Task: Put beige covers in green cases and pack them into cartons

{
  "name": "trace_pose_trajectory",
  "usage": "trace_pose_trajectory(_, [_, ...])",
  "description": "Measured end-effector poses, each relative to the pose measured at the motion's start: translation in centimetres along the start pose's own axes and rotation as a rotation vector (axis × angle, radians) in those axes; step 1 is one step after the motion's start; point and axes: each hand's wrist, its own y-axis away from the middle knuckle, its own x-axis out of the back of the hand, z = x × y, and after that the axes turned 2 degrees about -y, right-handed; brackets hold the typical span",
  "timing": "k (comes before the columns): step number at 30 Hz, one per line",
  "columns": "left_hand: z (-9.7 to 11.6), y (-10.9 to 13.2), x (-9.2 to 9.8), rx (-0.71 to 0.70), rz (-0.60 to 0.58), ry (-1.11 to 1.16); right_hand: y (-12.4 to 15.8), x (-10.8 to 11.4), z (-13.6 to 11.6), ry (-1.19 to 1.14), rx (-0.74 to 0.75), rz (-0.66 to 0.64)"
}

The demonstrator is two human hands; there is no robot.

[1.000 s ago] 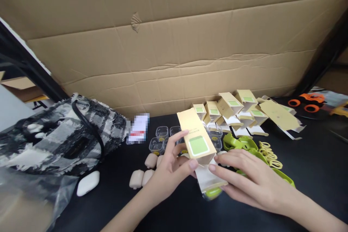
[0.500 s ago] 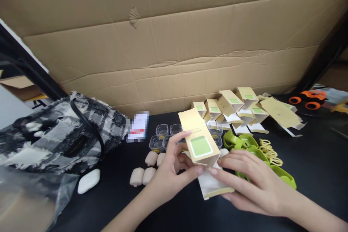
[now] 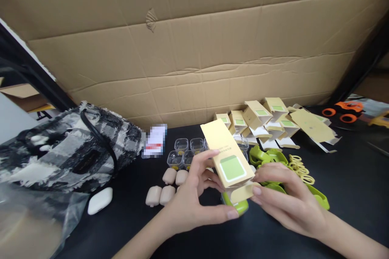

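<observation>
My left hand (image 3: 191, 200) is closed around the far side of a small tan cardboard box (image 3: 223, 151) with a green square on its face, its thumb stretched out below. The box is tilted, its lower end towards me. My right hand (image 3: 293, 202) pinches the tan end flap (image 3: 243, 193) between thumb and fingers. Just under that flap a bright green rounded item (image 3: 240, 207) with a clear rim shows, partly covered by the flap and my left thumb. Whether it rests on the table is hard to tell.
Behind are clear tubs (image 3: 175, 159), beige rounded pieces (image 3: 153, 196) and several similar open boxes (image 3: 257, 114). Green parts (image 3: 275, 156) and yellow rings (image 3: 306, 179) lie right. A plaid bag (image 3: 75, 158), white case (image 3: 100, 201) and plastic bag (image 3: 39, 226) occupy the left. Cardboard (image 3: 194, 40) walls the back.
The box has shifted slightly right. Its white-sided flap, which hung down, is now folded up towards the box end, and the green item beneath has come into view.
</observation>
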Motion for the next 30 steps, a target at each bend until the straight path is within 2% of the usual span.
trace_pose_trajectory(8, [0.05, 0.14, -0.44, 0.006, 0.016, -0.1, 0.02, -0.47, 0.09, -0.042, 0.023, 0.032])
trace_pose_trajectory(17, [-0.18, 0.58, -0.26, -0.037, 0.024, -0.264, -0.26, -0.74, 0.0, -0.079, -0.111, 0.035])
trace_pose_trajectory(24, [-0.15, 0.73, -0.38, -0.063, 0.007, -0.298, -0.34, -0.86, 0.06, -0.1, -0.044, 0.045])
trace_pose_trajectory(30, [-0.59, 0.94, -0.46, -0.119, 0.046, -0.38, -0.47, -0.97, -0.19, -0.076, 0.01, 0.048])
